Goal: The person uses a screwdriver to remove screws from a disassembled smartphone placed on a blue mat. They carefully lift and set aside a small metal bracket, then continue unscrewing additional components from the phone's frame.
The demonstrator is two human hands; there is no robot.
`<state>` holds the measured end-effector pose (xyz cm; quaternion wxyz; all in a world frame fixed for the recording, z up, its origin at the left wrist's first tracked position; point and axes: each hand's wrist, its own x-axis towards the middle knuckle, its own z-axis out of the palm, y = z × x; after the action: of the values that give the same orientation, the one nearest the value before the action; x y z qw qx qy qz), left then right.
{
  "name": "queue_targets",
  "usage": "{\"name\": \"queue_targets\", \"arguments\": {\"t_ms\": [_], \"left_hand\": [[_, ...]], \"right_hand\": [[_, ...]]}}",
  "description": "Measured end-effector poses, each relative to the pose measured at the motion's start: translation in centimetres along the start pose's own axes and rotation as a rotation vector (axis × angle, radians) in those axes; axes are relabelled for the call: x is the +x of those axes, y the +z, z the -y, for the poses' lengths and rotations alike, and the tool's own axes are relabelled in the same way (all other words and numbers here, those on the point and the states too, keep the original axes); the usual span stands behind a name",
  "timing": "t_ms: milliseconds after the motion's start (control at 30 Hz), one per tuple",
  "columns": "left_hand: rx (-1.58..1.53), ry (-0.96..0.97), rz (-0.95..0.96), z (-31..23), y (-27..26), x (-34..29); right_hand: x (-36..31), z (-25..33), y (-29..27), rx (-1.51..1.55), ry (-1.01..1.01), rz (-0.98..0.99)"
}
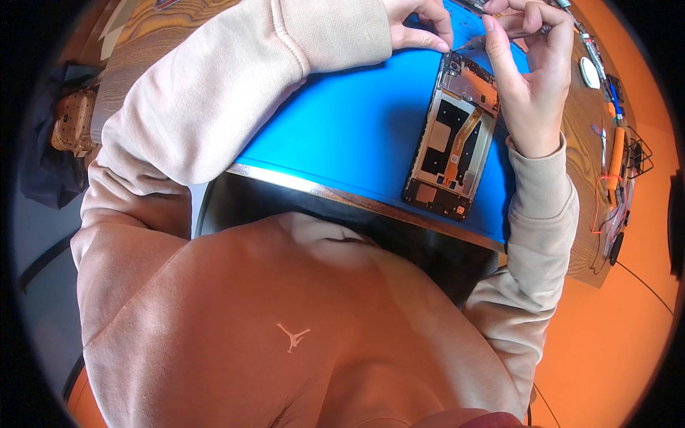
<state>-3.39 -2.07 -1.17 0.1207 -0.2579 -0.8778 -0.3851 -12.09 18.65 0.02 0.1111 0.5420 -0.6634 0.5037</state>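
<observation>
An opened smartphone (457,135) lies tilted on a blue work mat (321,121), its inside facing up. An orange-brown flex cable (462,143) runs down its middle, over black and silver areas. My left hand (422,25) is at the phone's upper left corner, thumb and fingertips drawn together; whatever they pinch is too small to make out. Beyond the phone's upper right, my right hand (534,68) has its fingers bent toward the thumb. A thin greyish piece shows between the two hands, partly hidden by the right thumb, and its kind is unclear.
The mat lies on a wood-grain table (581,214) with its front edge close to my body. Along the right side are an orange-handled tool (616,160), a white round item (589,72), wires and a black wire rack (640,158). A brown bag (73,123) is at the far left.
</observation>
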Motion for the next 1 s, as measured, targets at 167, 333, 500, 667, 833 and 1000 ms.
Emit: {"name": "queue_targets", "arguments": {"t_ms": [167,333,500,667,833,1000], "left_hand": [[0.003,-0.01,0.005,0.0,0.0,0.1],[0.001,0.014,-0.02,-0.1,0.0,-0.2],[-0.034,0.007,-0.038,-0.3,0.3,0.1],[-0.039,-0.048,-0.002,-0.3,0.1,0.1],[-0.005,0.052,-0.049,-0.2,0.3,0.1],[0.013,-0.023,-0.004,-0.2,-0.1,0.1]], "right_hand": [[0.1,0.6,0.0,-0.011,0.031,0.0],[0.4,1.0,0.0,-0.141,-0.024,0.03],[0.6,0.2,-0.1,-0.104,-0.134,0.031],[0.7,0.1,-0.2,-0.164,-0.198,0.075],[0.6,1.1,-0.2,-0.07,0.034,-0.002],[0.9,1.0,-0.9,-0.1,-0.055,0.106]]}}
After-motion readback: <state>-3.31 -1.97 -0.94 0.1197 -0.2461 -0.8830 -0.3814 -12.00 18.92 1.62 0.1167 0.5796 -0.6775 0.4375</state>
